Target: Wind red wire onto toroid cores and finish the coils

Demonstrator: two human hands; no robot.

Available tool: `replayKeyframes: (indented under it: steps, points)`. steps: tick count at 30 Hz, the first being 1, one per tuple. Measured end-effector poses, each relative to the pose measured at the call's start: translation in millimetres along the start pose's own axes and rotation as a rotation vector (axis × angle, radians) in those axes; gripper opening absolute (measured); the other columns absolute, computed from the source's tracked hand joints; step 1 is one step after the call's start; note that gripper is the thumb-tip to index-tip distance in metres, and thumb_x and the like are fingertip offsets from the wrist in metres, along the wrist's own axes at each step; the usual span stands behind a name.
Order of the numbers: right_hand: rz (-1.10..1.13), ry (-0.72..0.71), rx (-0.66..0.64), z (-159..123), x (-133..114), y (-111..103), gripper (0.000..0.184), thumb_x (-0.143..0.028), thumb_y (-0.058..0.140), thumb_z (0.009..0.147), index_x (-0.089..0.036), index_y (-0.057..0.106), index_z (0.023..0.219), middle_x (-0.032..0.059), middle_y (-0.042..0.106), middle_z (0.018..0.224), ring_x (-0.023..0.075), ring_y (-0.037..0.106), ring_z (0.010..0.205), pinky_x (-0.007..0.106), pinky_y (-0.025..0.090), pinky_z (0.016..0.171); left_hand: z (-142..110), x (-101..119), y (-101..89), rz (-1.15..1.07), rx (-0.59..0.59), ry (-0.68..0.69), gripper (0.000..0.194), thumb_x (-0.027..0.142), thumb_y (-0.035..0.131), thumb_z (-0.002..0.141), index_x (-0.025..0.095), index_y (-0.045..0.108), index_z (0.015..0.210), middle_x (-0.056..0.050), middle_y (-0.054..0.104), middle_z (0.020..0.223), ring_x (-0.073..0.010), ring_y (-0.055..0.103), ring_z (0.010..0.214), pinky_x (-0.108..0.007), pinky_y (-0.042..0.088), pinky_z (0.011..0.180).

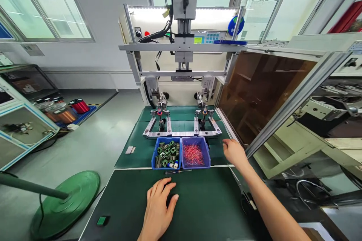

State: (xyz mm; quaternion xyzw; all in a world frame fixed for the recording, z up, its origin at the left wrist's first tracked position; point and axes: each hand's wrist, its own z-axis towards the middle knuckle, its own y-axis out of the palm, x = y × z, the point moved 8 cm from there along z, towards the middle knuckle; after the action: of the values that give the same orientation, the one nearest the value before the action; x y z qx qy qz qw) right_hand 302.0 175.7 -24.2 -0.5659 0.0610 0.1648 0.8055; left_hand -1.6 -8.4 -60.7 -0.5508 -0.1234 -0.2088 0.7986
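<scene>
My left hand (pixel 158 209) lies flat and open on the green bench mat (pixel 203 203), fingers spread, holding nothing. My right hand (pixel 234 153) reaches out at the bench's right side, close to the edge of a tinted machine door (pixel 260 94); its fingers are loosely extended and nothing shows in them. Ahead of my hands stand two blue bins: the left bin (pixel 166 153) holds several green-and-black stator cores, the right bin (pixel 195 153) holds red wire pieces. A thin screwdriver (pixel 178 172) lies just in front of the bins.
A winding machine (pixel 183 45) with two fixtures (pixel 160 115) (pixel 204 115) stands behind the bins. Copper wire spools (pixel 66 113) sit on the floor at left. A green round base (pixel 66 201) stands near the bench's left corner. A small green button (pixel 101 220) is at the bench front.
</scene>
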Motion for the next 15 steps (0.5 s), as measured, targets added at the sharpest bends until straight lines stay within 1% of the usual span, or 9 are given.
replayKeyframes:
  steps: [3,6,8,9,10,11,12,14,15]
  points:
    - [-0.083,0.04,-0.103,32.5,22.1,20.6,0.026,-0.033,0.062,0.097,-0.015,0.063,0.116,0.0085,0.065,0.117,0.0214,0.065,0.101,0.043,0.055,0.089,1.7,-1.4,1.9,-0.037,-0.002,-0.009,0.025,0.03,0.056,0.092,0.028,0.071,0.111,-0.008,0.071,0.121,-0.0289,0.063,0.114,-0.048,0.053,0.091]
    - [-0.113,-0.009,-0.194,53.4,22.3,39.4,0.031,-0.032,0.063,0.096,-0.017,0.061,0.124,0.0103,0.06,0.13,0.0251,0.062,0.113,0.047,0.053,0.094,3.1,-5.9,-0.4,-0.144,-0.006,-0.058,0.024,0.032,0.056,0.091,0.028,0.072,0.109,-0.008,0.071,0.12,-0.0304,0.063,0.115,-0.052,0.051,0.094]
    - [-0.112,-0.08,-0.253,55.6,16.9,48.8,0.036,-0.032,0.064,0.096,-0.016,0.059,0.127,0.0117,0.058,0.134,0.0271,0.06,0.117,0.05,0.051,0.098,0.4,-10.0,-4.5,-0.295,-0.004,-0.139,0.025,0.038,0.056,0.092,0.027,0.073,0.107,-0.01,0.071,0.119,-0.0307,0.062,0.115,-0.053,0.049,0.097]
    - [-0.109,-0.121,-0.284,52.3,13.8,52.7,0.037,-0.033,0.064,0.096,-0.016,0.059,0.128,0.0123,0.057,0.135,0.0276,0.059,0.119,0.051,0.05,0.1,-2.9,-10.1,-5.3,-0.408,-0.012,-0.182,0.027,0.043,0.056,0.092,0.027,0.073,0.106,-0.011,0.071,0.117,-0.0304,0.063,0.112,-0.052,0.05,0.097]
    - [-0.105,-0.164,-0.315,46.0,10.7,56.3,0.038,-0.034,0.064,0.096,-0.016,0.059,0.129,0.0127,0.057,0.136,0.0281,0.058,0.121,0.052,0.049,0.102,-7.5,-6.6,-3.1,-0.55,-0.05,-0.211,0.032,0.049,0.056,0.09,0.027,0.074,0.105,-0.012,0.071,0.116,-0.0297,0.065,0.108,-0.05,0.052,0.094]
    - [-0.101,-0.206,-0.346,36.8,7.5,59.4,0.039,-0.035,0.063,0.096,-0.016,0.058,0.13,0.013,0.056,0.138,0.0286,0.057,0.122,0.053,0.047,0.103,-13.6,1.9,3.2,-0.72,-0.133,-0.224,0.039,0.057,0.056,0.088,0.026,0.074,0.103,-0.013,0.071,0.114,-0.0289,0.066,0.102,-0.048,0.054,0.09]
    - [-0.097,-0.248,-0.377,25.1,3.8,62.2,0.04,-0.035,0.063,0.096,-0.016,0.058,0.131,0.0131,0.055,0.139,0.0291,0.056,0.124,0.054,0.046,0.105,-21.8,15.6,12.8,-0.902,-0.26,-0.226,0.046,0.065,0.056,0.085,0.025,0.075,0.101,-0.014,0.072,0.111,-0.0282,0.068,0.095,-0.045,0.055,0.086]
    - [-0.087,-0.324,-0.432,-3.9,-5.9,65.8,0.043,-0.037,0.063,0.096,-0.017,0.057,0.134,0.0134,0.054,0.142,0.0301,0.054,0.128,0.056,0.043,0.107,-46.6,53.3,38.3,-1.184,-0.616,-0.236,0.056,0.074,0.059,0.078,0.023,0.077,0.094,-0.014,0.074,0.103,-0.0272,0.069,0.088,-0.043,0.055,0.083]
    - [-0.082,-0.359,-0.456,-19.7,-12.4,66.3,0.044,-0.037,0.063,0.096,-0.017,0.056,0.135,0.0138,0.054,0.143,0.0308,0.053,0.13,0.057,0.042,0.109,-62.8,70.9,52.6,-1.247,-0.808,-0.276,0.056,0.073,0.062,0.076,0.022,0.078,0.092,-0.013,0.075,0.1,-0.0273,0.07,0.089,-0.043,0.053,0.086]
